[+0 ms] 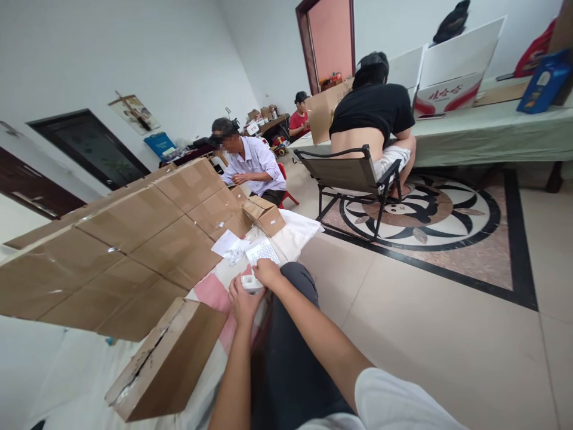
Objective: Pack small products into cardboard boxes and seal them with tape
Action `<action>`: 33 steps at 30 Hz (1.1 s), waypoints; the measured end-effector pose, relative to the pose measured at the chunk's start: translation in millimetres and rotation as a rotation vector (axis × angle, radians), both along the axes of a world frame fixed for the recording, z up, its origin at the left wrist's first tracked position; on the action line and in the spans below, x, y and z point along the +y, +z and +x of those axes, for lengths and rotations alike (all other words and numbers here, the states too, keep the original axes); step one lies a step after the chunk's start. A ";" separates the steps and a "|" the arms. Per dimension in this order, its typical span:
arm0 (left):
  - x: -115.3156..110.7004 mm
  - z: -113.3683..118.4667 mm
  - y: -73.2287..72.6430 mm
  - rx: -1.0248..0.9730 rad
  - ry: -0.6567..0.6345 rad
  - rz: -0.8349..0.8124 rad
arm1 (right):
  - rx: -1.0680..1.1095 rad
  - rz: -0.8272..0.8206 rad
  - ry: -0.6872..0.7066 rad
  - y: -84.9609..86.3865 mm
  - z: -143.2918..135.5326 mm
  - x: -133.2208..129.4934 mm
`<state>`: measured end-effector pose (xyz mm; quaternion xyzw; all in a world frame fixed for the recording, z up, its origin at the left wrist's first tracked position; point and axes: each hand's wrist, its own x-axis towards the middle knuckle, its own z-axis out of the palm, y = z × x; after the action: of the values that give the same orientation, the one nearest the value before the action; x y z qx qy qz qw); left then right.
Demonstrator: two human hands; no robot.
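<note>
My left hand (pixel 244 302) is wrapped round a small white plastic-looking object (pixel 250 284) with a recess in its face; its exact kind I cannot make out. Just beside it, my right hand (pixel 269 275) has its fingers curled and pressed together at the lower edge of a white sheet (pixel 261 249) printed with rows of small outlined shapes. Whatever sits between those fingertips is hidden. Left of the sheet lie a white paper (pixel 226 243) and a crumpled clear piece (pixel 237 254), on pink and white cloth (pixel 212 291).
Stacked cardboard cartons (pixel 152 233) form a wall at the left. A long carton (pixel 170 358) lies nearer me, and a small open box (pixel 264 216) stands beyond the sheet. Other people sit nearby, one in a folding chair (pixel 344 173) by a covered table (pixel 474 140).
</note>
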<state>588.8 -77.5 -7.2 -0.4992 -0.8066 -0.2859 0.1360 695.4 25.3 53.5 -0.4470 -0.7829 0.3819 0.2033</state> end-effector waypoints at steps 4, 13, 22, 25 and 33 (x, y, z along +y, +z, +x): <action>3.4 -9.0 1.6 -0.026 -0.011 -0.002 | 0.109 -0.037 -0.051 -13.0 7.6 8.6; 0.7 -4.6 0.8 -0.015 0.016 -0.014 | 0.406 -0.355 0.113 -33.9 -0.9 24.4; 0.9 -2.0 0.6 -0.026 0.028 -0.002 | 0.516 -0.425 0.119 -44.9 -0.8 22.4; 0.6 -1.0 2.1 -0.034 0.029 -0.005 | 0.510 -0.421 0.110 -49.4 -2.1 22.2; -1.9 2.4 8.8 -0.073 0.041 -0.032 | 0.532 -0.325 -0.020 -58.1 -4.5 10.2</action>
<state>591.1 -79.4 1.6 -0.4739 -0.8255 -0.2881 0.1043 690.9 35.6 -4.6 -0.3656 -0.6265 0.6037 0.3308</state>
